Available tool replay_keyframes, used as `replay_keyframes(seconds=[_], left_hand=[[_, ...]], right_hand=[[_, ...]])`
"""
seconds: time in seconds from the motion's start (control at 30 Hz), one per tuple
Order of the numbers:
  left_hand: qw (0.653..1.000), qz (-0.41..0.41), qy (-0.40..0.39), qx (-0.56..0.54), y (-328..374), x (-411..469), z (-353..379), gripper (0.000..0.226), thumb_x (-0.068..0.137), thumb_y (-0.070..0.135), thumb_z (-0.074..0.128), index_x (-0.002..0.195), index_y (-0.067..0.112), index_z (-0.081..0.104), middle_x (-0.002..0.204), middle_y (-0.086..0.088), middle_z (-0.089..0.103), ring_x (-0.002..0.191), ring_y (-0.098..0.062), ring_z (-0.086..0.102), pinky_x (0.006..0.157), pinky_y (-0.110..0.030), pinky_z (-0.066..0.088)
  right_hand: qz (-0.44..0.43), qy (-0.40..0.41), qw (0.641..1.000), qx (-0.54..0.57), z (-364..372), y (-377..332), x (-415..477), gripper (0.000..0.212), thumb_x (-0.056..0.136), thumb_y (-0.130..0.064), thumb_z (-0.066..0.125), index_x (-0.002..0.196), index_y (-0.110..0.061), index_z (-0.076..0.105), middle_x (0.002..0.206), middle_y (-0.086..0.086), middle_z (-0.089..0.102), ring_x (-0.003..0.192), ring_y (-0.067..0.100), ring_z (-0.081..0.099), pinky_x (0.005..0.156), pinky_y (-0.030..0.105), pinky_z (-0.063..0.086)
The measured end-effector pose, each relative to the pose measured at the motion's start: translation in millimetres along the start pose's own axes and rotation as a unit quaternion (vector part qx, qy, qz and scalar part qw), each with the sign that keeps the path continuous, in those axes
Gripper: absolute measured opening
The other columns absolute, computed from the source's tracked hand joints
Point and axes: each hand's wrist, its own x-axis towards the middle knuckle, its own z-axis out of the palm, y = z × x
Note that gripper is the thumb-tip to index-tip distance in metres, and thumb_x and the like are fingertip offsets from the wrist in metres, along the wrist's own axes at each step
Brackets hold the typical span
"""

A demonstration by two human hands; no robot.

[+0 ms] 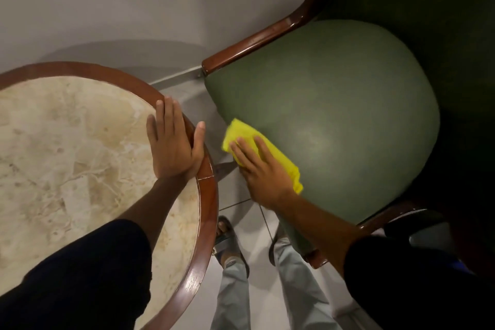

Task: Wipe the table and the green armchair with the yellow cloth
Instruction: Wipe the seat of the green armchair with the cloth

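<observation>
My right hand lies flat on the yellow cloth, pressing it against the front left edge of the green armchair's seat cushion. The cloth is folded into a long strip that shows above my fingers and beside my wrist. My left hand rests palm down, fingers spread, on the round table, across its brown wooden rim and the pale marble top. The chair's dark wooden armrest curves along the seat's far side. Below, my sandalled foot and pale trousers stand on the tiled floor between table and chair.
</observation>
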Motion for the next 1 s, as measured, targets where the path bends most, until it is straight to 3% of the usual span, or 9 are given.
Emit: replay_keyframes(seconds=[0.17,0.27,0.37,0.43,0.53,0.6,0.67,0.77,1.0], left_hand=[[1.0,-0.003,-0.003,0.015,-6,3,2,0.075,0.101,0.06,0.016,0.156,0.009,0.021,0.166,-0.011,0.023,0.156,-0.028,0.014,0.127,-0.049,0.013],[1.0,-0.013,-0.016,0.014,-3,3,3,0.076,0.101,0.061,0.016,0.157,0.01,0.018,0.168,-0.01,0.018,0.157,-0.026,0.009,0.127,-0.048,0.009],[1.0,-0.017,-0.024,0.008,-4,2,3,0.078,0.1,0.063,0.017,0.158,0.01,0.015,0.169,-0.009,0.015,0.157,-0.025,0.006,0.127,-0.048,0.007],[1.0,-0.018,-0.024,0.005,-4,3,4,0.079,0.1,0.064,0.016,0.159,0.011,0.015,0.169,-0.009,0.015,0.157,-0.025,0.005,0.127,-0.048,0.006],[0.999,-0.018,-0.037,0.0,-3,4,2,0.08,0.099,0.065,0.016,0.159,0.012,0.013,0.169,-0.009,0.014,0.157,-0.025,0.004,0.127,-0.048,0.004],[0.999,-0.016,-0.048,-0.003,0,6,-2,0.081,0.098,0.066,0.017,0.159,0.012,0.012,0.169,-0.01,0.012,0.157,-0.026,0.003,0.126,-0.049,0.003],[0.998,-0.018,-0.06,0.0,1,6,-5,0.082,0.098,0.066,0.017,0.158,0.011,0.012,0.169,-0.01,0.01,0.157,-0.027,0.002,0.126,-0.05,0.002],[0.997,-0.015,-0.077,0.0,6,5,-10,0.082,0.097,0.065,0.018,0.158,0.009,0.013,0.169,-0.012,0.009,0.157,-0.029,0.001,0.124,-0.051,0.001],[0.995,-0.009,-0.095,0.01,7,6,-16,0.08,0.097,0.06,0.023,0.156,0.005,0.021,0.168,-0.016,0.013,0.156,-0.034,0.005,0.124,-0.054,0.005]], right_hand=[[0.255,0.101,0.955,0.116,40,3,-121,0.06,0.097,-0.046,0.043,0.153,-0.029,0.03,0.162,0.012,0.023,0.151,0.035,0.017,0.119,0.06,0.017],[0.506,0.083,0.832,0.214,41,48,-136,0.06,0.099,-0.048,0.031,0.154,-0.024,0.027,0.163,0.015,0.021,0.151,0.035,0.016,0.117,0.062,0.019],[0.62,0.073,0.743,0.241,27,66,-98,0.061,0.1,-0.045,0.034,0.155,-0.019,0.026,0.163,0.017,0.019,0.151,0.037,0.015,0.117,0.063,0.016],[0.557,0.062,0.792,0.243,15,66,-78,0.063,0.1,-0.047,0.031,0.156,-0.02,0.02,0.164,0.016,0.016,0.152,0.037,0.011,0.119,0.062,0.011],[0.309,0.047,0.924,0.218,6,73,-81,0.068,0.097,-0.059,0.022,0.157,-0.026,0.017,0.166,0.009,0.009,0.153,0.03,0.004,0.122,0.057,0.006],[0.297,0.077,0.909,0.282,-6,80,-92,0.07,0.096,-0.064,0.022,0.156,-0.028,0.02,0.166,0.006,0.013,0.153,0.024,0.008,0.122,0.054,0.009],[0.427,0.127,0.825,0.346,-17,71,-110,0.066,0.095,-0.057,0.039,0.15,-0.022,0.033,0.156,0.01,0.033,0.145,0.026,0.028,0.117,0.051,0.02],[0.62,0.088,0.637,0.45,-29,48,-127,0.061,0.088,-0.053,0.056,0.135,-0.016,0.045,0.134,0.012,0.049,0.125,0.033,0.048,0.104,0.05,0.037],[0.657,0.017,0.325,0.68,-39,66,-108,0.039,0.08,-0.027,0.08,0.103,-0.002,0.061,0.093,0.02,0.073,0.075,0.034,0.072,0.068,0.044,0.063]])
